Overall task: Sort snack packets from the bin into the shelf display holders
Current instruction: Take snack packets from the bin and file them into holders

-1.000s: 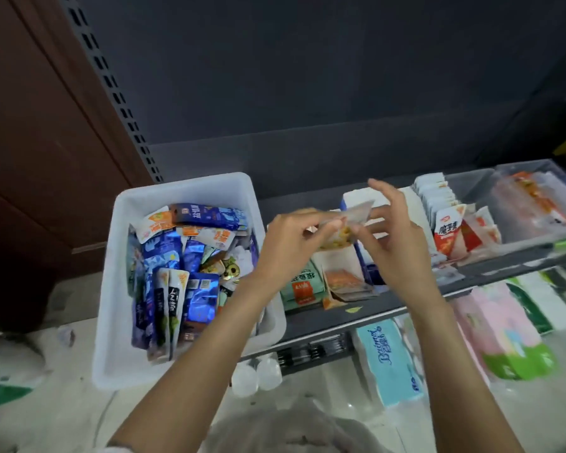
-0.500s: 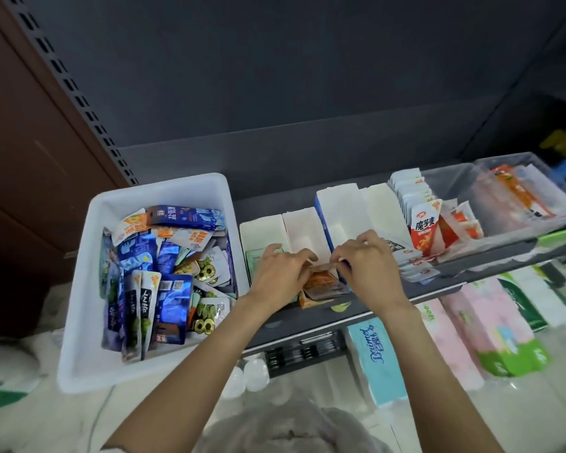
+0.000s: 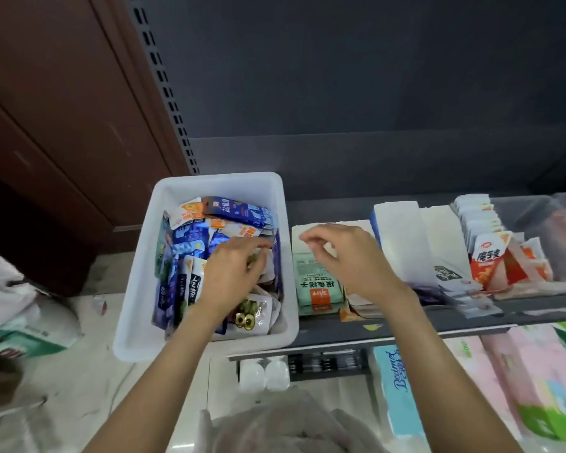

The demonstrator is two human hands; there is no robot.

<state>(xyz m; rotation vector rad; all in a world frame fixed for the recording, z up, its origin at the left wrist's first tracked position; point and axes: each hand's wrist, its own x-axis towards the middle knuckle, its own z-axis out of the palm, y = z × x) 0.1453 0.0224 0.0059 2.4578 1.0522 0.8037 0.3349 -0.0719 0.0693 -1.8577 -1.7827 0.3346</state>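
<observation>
Reaching into the white bin [image 3: 144, 279] at centre frame, the left hand [image 3: 232, 276] is being spread loosely over packets [image 3: 190, 237], while the right hand [image 3: 350, 256] is being held empty, fingers loosely curled, above the green packets [image 3: 317, 282].

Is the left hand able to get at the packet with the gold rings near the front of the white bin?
Probably yes. The left hand is already inside the open white bin, and the gold ring packet lies uncovered just under the wrist.
</observation>
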